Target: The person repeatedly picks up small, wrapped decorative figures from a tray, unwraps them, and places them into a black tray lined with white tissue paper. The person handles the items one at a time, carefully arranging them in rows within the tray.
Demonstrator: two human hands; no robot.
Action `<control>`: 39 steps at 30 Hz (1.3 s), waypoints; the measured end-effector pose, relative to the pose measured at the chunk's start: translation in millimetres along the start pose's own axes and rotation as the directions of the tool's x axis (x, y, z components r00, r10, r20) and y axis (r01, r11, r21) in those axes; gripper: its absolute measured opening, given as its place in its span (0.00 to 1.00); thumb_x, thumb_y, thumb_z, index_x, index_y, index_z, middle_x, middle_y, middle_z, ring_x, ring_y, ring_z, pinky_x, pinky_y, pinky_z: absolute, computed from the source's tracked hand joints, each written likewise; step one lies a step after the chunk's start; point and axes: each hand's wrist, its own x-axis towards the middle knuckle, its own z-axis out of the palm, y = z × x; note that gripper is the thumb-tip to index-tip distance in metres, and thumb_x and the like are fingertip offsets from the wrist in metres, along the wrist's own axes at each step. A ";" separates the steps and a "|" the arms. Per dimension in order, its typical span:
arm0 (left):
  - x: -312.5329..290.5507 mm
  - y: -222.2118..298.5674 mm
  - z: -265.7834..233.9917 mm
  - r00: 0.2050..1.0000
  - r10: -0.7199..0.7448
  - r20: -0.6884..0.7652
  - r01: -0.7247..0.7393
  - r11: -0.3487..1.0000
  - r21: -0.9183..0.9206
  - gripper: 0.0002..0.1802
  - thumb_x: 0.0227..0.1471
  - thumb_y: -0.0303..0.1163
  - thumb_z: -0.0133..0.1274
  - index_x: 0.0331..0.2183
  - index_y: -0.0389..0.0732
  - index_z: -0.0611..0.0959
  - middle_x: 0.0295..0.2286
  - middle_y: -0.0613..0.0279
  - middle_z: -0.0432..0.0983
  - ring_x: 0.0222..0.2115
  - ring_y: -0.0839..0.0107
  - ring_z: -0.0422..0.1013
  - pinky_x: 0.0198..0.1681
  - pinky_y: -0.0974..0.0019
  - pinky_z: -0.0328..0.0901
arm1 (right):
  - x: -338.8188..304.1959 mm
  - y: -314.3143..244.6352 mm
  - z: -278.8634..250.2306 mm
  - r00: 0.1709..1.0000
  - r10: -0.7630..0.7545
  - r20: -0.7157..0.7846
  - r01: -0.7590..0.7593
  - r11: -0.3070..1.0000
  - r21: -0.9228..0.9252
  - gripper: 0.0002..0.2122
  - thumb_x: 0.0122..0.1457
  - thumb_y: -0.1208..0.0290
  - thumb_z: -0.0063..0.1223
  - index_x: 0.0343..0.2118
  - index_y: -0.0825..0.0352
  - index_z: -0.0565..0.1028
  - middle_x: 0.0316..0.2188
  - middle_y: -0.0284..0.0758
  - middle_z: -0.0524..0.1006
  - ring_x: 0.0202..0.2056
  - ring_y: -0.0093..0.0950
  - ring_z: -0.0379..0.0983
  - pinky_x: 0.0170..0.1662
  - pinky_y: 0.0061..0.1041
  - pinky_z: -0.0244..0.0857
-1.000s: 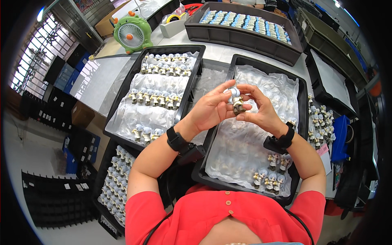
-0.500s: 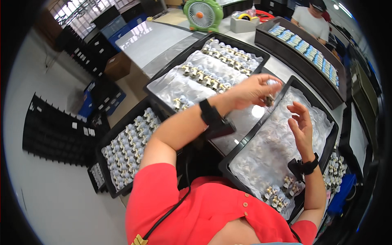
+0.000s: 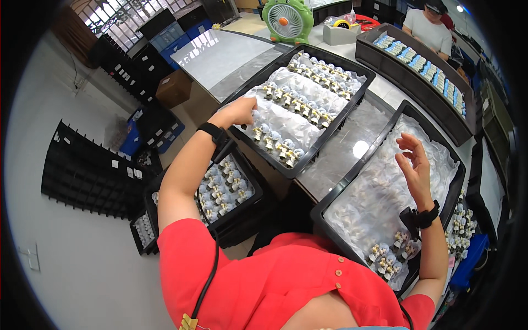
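Note:
My left hand (image 3: 240,112) is closed at the left side of the middle black tray (image 3: 287,171), its fingers bent around a small figurine mostly hidden by them. Just right of this hand, a short row of pale blue-headed figurines (image 3: 278,144) lies on white sheeting. Further rows of figurines (image 3: 297,104) lie beyond it in the same tray. Over the right-hand black tray (image 3: 352,190), my right hand (image 3: 416,171) is raised with fingers curved and apart, holding nothing. Beneath it, crumpled translucent sheeting (image 3: 366,206) covers that tray, and several figurines (image 3: 386,263) show at its near corner.
Another tray of figurines (image 3: 225,190) sits lower, below my left forearm. At the far right stands a long bin (image 3: 407,82) of blue-and-white pieces, with a person (image 3: 429,32) behind it. A green fan (image 3: 286,21) and a tape holder (image 3: 340,34) stand at the back.
My left hand has moved left, carrying the figurine from above the gap between the trays to the middle tray's left side. My right hand stays raised and open. The view has shifted slightly.

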 end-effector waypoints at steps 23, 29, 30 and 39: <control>-23.9 53.8 -15.6 0.960 0.214 -0.180 -0.206 0.976 0.063 0.26 0.40 0.31 0.60 0.45 0.41 0.76 0.37 0.48 0.75 0.39 0.56 0.72 0.43 0.61 0.65 | -25.4 -39.7 -62.4 0.503 0.689 0.522 0.056 0.577 -0.815 0.20 0.37 0.59 0.62 0.31 0.69 0.76 0.25 0.40 0.77 0.30 0.37 0.74 0.32 0.32 0.66; -44.8 163.0 -8.6 0.818 0.567 -0.097 -0.553 0.728 -0.405 0.22 0.44 0.32 0.58 0.44 0.40 0.76 0.35 0.55 0.76 0.36 0.66 0.72 0.39 0.65 0.67 | -63.2 -31.8 -51.7 0.339 0.773 0.536 0.049 0.555 -0.831 0.23 0.37 0.57 0.64 0.34 0.68 0.73 0.23 0.39 0.76 0.29 0.35 0.74 0.30 0.31 0.66; -46.0 180.4 -5.4 0.780 0.622 -0.074 -0.583 0.678 -0.448 0.21 0.45 0.31 0.58 0.44 0.40 0.76 0.35 0.55 0.76 0.36 0.67 0.72 0.38 0.65 0.67 | -60.6 -33.0 -50.9 0.342 0.767 0.542 0.061 0.558 -0.828 0.23 0.36 0.57 0.64 0.33 0.68 0.73 0.22 0.38 0.76 0.28 0.34 0.74 0.29 0.30 0.66; -23.9 268.8 31.8 0.510 0.843 0.167 -0.128 0.267 -0.955 0.29 0.54 0.33 0.50 0.57 0.44 0.62 0.47 0.58 0.68 0.44 0.73 0.68 0.47 0.68 0.63 | 6.7 -76.6 -36.5 0.874 0.173 0.454 0.043 0.904 -0.426 0.15 0.43 0.73 0.64 0.32 0.68 0.70 0.24 0.37 0.73 0.24 0.29 0.72 0.29 0.26 0.65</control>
